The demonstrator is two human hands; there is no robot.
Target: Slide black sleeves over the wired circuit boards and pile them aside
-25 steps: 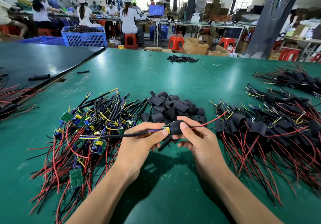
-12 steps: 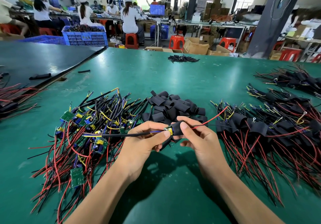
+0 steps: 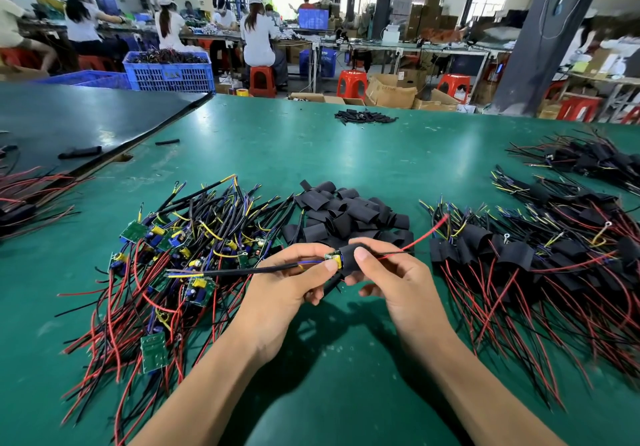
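The left hand is pinching a wired circuit board; the right hand is gripping a black sleeve partly over it. A finished pile is lying right; many unsleeved boards are waiting left.

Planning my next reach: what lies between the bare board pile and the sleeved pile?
In the head view, a heap of loose black sleeves; nearer, left hand and right hand hold one board.

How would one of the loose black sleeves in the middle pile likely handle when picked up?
Probably light and pliable: the loose sleeves lie flattened and folded in their pile. Being flat, they likely won't roll.
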